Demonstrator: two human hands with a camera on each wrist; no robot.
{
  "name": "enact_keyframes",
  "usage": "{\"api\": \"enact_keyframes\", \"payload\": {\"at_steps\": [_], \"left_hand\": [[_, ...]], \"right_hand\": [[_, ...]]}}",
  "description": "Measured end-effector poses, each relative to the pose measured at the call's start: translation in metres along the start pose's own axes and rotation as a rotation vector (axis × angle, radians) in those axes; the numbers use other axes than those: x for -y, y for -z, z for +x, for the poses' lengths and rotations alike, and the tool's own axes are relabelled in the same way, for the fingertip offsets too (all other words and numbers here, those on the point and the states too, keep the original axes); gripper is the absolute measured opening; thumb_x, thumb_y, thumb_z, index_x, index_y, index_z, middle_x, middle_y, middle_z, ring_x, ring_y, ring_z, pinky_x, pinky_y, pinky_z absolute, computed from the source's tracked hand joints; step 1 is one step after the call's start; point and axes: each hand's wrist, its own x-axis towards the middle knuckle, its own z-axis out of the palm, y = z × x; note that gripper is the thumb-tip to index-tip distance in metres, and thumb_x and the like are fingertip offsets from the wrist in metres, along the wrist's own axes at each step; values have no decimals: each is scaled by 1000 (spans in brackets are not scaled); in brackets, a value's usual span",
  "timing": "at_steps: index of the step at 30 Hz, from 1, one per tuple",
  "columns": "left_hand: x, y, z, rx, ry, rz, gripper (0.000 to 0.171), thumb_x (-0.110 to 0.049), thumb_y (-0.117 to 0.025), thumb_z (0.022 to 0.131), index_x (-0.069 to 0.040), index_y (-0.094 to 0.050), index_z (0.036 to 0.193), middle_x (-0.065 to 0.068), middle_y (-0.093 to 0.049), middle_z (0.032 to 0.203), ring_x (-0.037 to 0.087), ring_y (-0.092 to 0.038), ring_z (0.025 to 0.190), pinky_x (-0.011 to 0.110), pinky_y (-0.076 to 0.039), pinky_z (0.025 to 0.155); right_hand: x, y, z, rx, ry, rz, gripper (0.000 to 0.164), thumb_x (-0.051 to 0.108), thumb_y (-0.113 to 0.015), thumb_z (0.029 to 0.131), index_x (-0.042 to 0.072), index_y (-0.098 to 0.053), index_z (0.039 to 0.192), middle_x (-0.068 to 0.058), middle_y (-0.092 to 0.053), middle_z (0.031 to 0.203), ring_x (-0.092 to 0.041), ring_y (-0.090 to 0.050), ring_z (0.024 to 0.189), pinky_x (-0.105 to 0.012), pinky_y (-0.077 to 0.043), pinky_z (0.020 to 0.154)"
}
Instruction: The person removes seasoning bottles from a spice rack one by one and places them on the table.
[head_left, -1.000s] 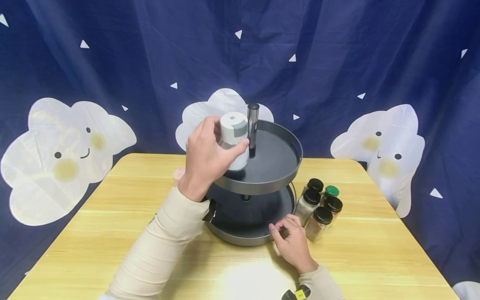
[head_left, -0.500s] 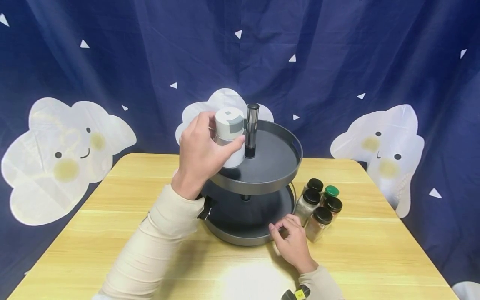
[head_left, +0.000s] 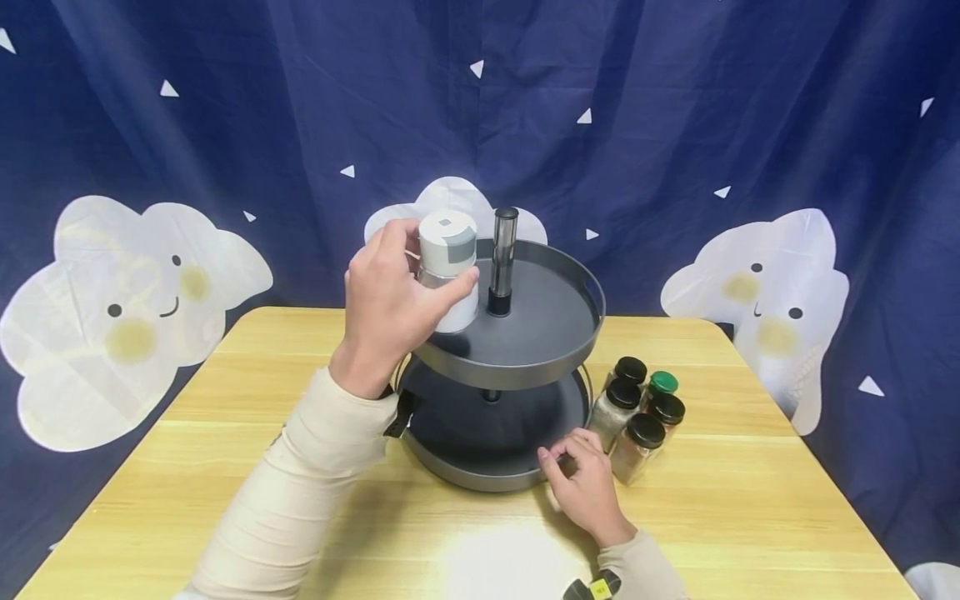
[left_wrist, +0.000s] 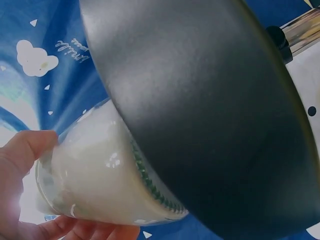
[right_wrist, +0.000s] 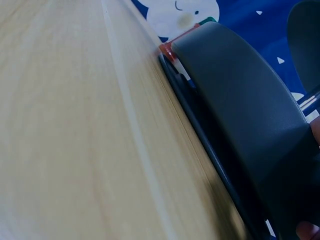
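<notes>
A two-tier black turntable rack [head_left: 517, 377] stands at the middle of the table. My left hand [head_left: 386, 300] grips a glass jar [head_left: 448, 242] with white contents and a white lid bearing a grey patch, upright at the left part of the upper tier. In the left wrist view, the tier's wall covers part of the jar's ridged base [left_wrist: 150, 182]; I cannot tell whether it touches the tier floor. My right hand [head_left: 588, 483] pinches the front right rim of the lower tier [right_wrist: 240, 95], with only fingertips [right_wrist: 307, 231] showing in the right wrist view.
Several spice jars with black lids [head_left: 645, 429] and one with a green lid [head_left: 663, 382] cluster right of the rack, close to my right hand. A chrome post [head_left: 505, 258] rises from the upper tier. Behind the wooden table [head_left: 750, 500] hangs a blue cloud-print curtain [head_left: 637, 58].
My left hand has moved left with the glass jar, away from the chrome post toward the upper tier's left edge. The right hand and the rack look the same.
</notes>
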Motion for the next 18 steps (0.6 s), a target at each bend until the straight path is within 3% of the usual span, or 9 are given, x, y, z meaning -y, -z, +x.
{"api": "enact_keyframes", "payload": {"at_steps": [18], "left_hand": [[8, 11, 1, -51, 37, -20, 55, -25, -84, 68, 5, -62, 109, 15, -62, 83, 25, -61, 71, 34, -51, 63]], "right_hand": [[0, 0, 0, -1, 5, -4, 25, 7, -75, 74, 20, -56, 64, 12, -58, 69, -18, -54, 84, -25, -41, 77]]}}
